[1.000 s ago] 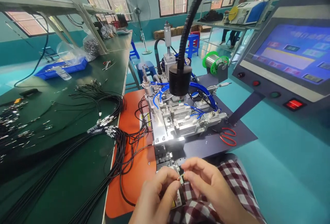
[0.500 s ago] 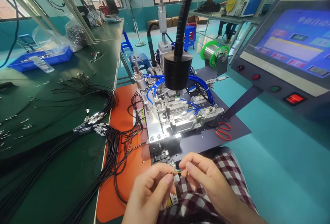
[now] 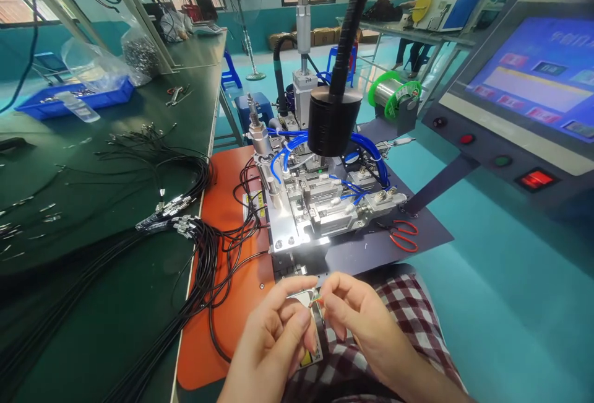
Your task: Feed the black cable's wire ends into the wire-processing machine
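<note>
Low in front of the machine, my left hand [image 3: 273, 335] is closed in a pinch, thumb against the curled fingers, with its index finger stretched forward. Between my two hands shows a short bit of thin coloured wires [image 3: 316, 299], greenish and orange. My right hand [image 3: 362, 316] pinches the other end of these wires between thumb and fingertips. A black cable [image 3: 212, 329] runs over the orange board and passes behind my left hand; whether it joins the wires is hidden. Just beyond my hands stands the metal machine [image 3: 325, 217] with blue air tubes [image 3: 375, 152].
Bundled black cables [image 3: 204, 260] with metal ends lie across the green bench [image 3: 116, 310] and orange board [image 3: 199, 359]. Red-handled scissors [image 3: 403, 236] lie on the dark plate. A black lamp head [image 3: 335, 121] hangs above the machine. The control screen [image 3: 533, 81] stands at right, a solder spool [image 3: 394, 95] behind.
My left index finger has stretched out forward over the wires. The wires now tilt and show less between my hands. The whole view has shifted slightly.
</note>
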`<state>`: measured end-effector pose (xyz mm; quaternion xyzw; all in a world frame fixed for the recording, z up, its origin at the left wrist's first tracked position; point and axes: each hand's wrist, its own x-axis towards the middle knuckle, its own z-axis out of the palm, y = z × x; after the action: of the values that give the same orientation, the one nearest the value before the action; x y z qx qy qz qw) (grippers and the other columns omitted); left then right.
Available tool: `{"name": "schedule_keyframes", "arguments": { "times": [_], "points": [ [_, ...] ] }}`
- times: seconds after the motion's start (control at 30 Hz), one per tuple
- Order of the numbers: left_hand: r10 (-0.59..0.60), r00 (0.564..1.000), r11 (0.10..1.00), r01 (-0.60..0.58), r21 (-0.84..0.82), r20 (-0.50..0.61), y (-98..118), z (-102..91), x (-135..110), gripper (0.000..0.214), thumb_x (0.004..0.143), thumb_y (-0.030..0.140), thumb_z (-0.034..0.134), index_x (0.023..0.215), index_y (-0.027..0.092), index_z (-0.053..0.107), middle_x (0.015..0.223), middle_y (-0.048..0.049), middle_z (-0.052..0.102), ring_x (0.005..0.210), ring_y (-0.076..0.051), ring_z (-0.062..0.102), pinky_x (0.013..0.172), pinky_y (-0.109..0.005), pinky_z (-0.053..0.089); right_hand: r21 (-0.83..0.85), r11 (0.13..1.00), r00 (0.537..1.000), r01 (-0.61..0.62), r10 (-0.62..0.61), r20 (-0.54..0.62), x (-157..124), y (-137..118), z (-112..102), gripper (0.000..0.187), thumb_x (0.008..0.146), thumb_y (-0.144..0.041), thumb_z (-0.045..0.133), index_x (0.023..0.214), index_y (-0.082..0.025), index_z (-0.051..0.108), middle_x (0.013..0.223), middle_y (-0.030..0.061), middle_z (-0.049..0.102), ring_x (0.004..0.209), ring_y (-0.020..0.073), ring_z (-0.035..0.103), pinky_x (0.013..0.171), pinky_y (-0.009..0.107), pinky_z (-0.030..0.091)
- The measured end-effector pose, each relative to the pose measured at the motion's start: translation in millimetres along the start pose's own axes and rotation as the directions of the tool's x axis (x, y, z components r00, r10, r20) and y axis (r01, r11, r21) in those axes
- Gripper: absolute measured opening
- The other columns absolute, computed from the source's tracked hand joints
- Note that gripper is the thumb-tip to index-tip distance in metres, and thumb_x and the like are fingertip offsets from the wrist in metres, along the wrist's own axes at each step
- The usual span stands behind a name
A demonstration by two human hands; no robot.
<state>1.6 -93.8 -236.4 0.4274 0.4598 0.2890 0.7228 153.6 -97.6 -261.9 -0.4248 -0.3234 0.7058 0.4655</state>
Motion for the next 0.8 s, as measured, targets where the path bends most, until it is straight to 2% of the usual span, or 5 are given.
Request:
{"name": "schedule_keyframes", "arguments": {
  "times": [0.2,0.4,0.53,0.63,0.8],
  "points": [
    [0.016,0.999,1.0,-0.016,0.009,-0.049,-6.6,-0.5,-1.4,0.045,0.088,0.042,0.054,0.125,0.019,0.044,0.06,0.0054,0.047,0.049,-0.007,0.032,0.045,-0.019,0.022,-0.076,0.997,1.0,0.0,0.001,0.006,-4.2,6.4,2.0,0.035,0.08,-0.048,0.066,0.072,-0.016,0.054,0.06,-0.005,0.049,0.047,0.0066,0.037,0.047,0.021,0.029],
    [0.021,0.995,0.998,-0.015,0.061,-0.095,-5.2,0.5,-1.0,0.041,0.085,0.045,0.058,0.118,0.024,0.048,0.067,0.0054,0.049,0.043,-0.004,0.034,0.041,-0.017,0.025,-0.244,0.968,0.998,0.063,-0.066,-0.001,-8.5,8.2,-0.9,0.029,0.085,-0.043,0.059,0.072,-0.018,0.053,0.059,-0.006,0.043,0.053,0.0089,0.035,0.051,0.023,0.03],
    [0.007,0.988,0.998,0.002,0.061,-0.152,-3.8,3.3,0.8,0.031,0.081,0.046,0.063,0.095,0.019,0.058,0.054,0.0082,0.042,0.039,-0.003,0.03,0.039,-0.017,0.02,-0.355,0.931,0.996,0.084,-0.088,0.005,-11.5,6.5,0.2,0.025,0.086,-0.039,0.056,0.073,-0.018,0.053,0.063,-0.0044,0.045,0.056,0.0105,0.037,0.051,0.024,0.031],
    [-0.027,0.983,1.0,0.029,0.009,-0.179,-4.5,5.0,0.9,0.032,0.08,0.048,0.063,0.075,0.017,0.057,0.042,0.0096,0.033,0.038,-0.004,0.025,0.04,-0.018,0.015,-0.368,0.927,0.997,0.07,-0.072,0.009,-12.8,5.0,2.4,0.025,0.086,-0.039,0.056,0.073,-0.018,0.052,0.062,-0.0044,0.045,0.056,0.0106,0.038,0.051,0.024,0.031],
    [-0.085,0.977,0.993,0.067,-0.094,-0.198,-7.6,4.9,2.9,0.03,0.082,0.043,0.062,0.073,0.016,0.056,0.039,0.0105,0.032,0.039,-0.003,0.019,0.045,-0.019,0.015,-0.332,0.943,1.0,0.009,-0.013,-0.009,-11.6,3.4,6.8,0.028,0.083,-0.043,0.058,0.07,-0.019,0.051,0.059,-0.0048,0.044,0.052,0.0101,0.038,0.049,0.023,0.033]
  ]
}}
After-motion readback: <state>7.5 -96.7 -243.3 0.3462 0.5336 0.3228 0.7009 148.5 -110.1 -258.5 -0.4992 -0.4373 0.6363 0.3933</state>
